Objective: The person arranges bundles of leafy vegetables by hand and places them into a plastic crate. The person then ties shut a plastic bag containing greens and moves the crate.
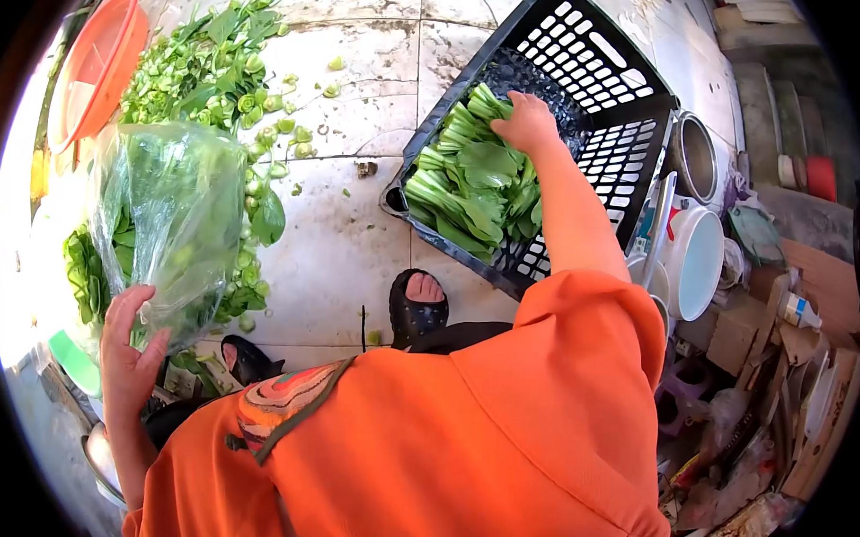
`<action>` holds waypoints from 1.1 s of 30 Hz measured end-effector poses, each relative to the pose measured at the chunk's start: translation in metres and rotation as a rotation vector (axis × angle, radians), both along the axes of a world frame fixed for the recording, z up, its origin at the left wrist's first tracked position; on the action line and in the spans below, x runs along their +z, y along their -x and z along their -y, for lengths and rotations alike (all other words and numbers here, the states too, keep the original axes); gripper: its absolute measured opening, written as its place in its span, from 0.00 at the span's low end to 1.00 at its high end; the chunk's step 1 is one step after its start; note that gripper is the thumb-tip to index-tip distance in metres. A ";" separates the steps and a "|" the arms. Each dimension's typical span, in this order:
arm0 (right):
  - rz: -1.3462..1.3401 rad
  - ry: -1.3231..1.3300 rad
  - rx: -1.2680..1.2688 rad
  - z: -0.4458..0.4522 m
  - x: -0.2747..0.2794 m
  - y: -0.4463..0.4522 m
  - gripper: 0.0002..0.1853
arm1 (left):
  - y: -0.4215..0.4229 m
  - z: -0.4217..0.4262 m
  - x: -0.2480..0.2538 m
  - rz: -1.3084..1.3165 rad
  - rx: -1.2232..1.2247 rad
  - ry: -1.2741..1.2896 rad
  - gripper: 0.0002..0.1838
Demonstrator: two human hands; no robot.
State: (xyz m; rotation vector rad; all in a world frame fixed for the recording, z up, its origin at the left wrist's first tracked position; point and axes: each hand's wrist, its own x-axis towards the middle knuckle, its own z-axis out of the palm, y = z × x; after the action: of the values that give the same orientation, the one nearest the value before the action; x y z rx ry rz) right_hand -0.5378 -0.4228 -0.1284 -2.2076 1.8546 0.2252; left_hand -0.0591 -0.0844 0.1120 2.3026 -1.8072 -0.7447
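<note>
In the head view, a black plastic crate [417, 160] with slotted walls lies tilted to the right of my feet. Bunches of leafy greens [488, 167] with pale stalks are laid inside, stalk ends toward the upper left. My right hand [527, 123] reaches over the upper edge of these greens; thumb and index finger are apart, the other fingers partly hidden. On the left, a clear plastic bag [177, 216] stands over or around more greens; I cannot tell which. My left hand [130, 345] is beside its lower edge, fingers spread and nothing held.
Cut leaves and stalk ends [196, 83] are heaped on the tiled floor [352, 205] at upper left, beside an orange basin [106, 67]. Right of the crate are a white bucket [695, 259], a metal pot [696, 155] and piled cardboard [735, 329]. Black sandals [417, 316] are on my feet.
</note>
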 end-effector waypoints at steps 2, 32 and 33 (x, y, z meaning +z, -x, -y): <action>-0.019 -0.124 -0.034 0.010 -0.008 -0.003 0.40 | -0.006 -0.001 -0.022 -0.020 0.090 -0.167 0.28; 0.244 -0.446 0.102 0.017 -0.019 -0.004 0.52 | -0.021 0.016 -0.056 -0.298 0.218 -0.327 0.30; 0.224 -0.501 0.069 0.017 -0.014 -0.008 0.53 | -0.021 0.017 -0.058 -0.303 0.219 -0.330 0.30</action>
State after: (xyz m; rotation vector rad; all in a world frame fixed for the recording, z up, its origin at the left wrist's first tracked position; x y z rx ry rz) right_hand -0.5297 -0.4401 -0.1424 -1.8638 1.4171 0.3894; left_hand -0.0380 -0.1011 0.0542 2.3598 -1.3606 -1.3502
